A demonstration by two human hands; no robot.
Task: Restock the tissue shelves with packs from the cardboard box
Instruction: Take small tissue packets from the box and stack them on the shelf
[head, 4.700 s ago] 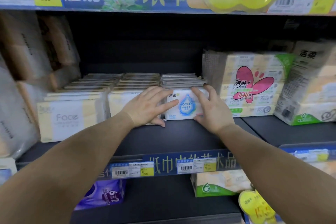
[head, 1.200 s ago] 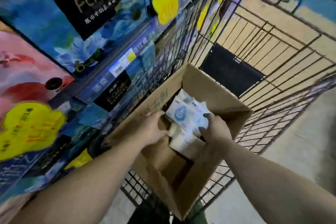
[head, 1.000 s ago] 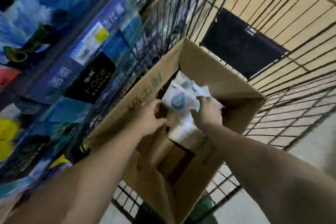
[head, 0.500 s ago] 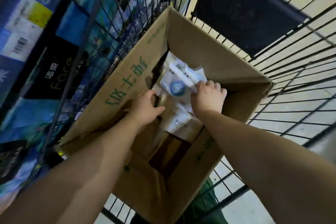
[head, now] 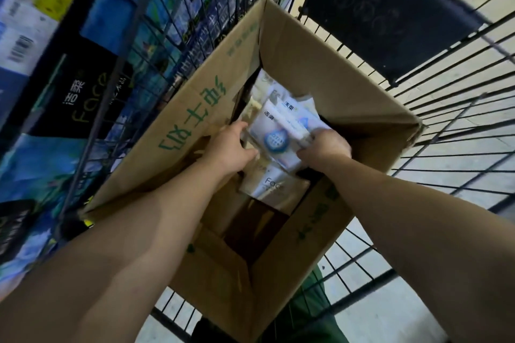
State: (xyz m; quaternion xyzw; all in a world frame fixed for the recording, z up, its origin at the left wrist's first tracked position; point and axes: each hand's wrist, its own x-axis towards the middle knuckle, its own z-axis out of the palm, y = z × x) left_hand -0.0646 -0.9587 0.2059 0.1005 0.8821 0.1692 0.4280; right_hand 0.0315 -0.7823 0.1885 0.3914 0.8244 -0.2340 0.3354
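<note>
A shop aisle, seen from above looking down. Along the left edge runs a shelf front point(head: 41, 44) with blue printed banners, a white and yellow price label point(head: 33, 11) and a black sign with the word "Face", all blurred. Just beside it stands a black wire cart point(head: 145, 36), its bars crossing the pale tiled floor point(head: 457, 147) on the right; a dark flat panel point(head: 390, 11) hangs on the cart's far side.

Inside the cart sits an open cardboard box point(head: 184, 125), brown, with green printed characters on its left flap and more green print on the near right wall. Its flaps stand up. The near half of the box shows bare cardboard and a dark gap; the far half holds tissue packs.

The left hand point(head: 231, 147) reaches down into the box, fingers curled round the left edge of the tissue packs point(head: 281, 131), thumb on the near side. These are flat white plastic-wrapped packs, fanned and tilted, the top one bearing a round blue emblem and small dark characters. Under them lies a beige pack point(head: 271, 184) printed "Face", resting in the box.

The right hand point(head: 324, 146) grips the right edge of the same white packs, fingers curled under and hidden. Both bare forearms stretch in from the bottom corners. A strip of green fabric point(head: 306, 312) shows below the box.
</note>
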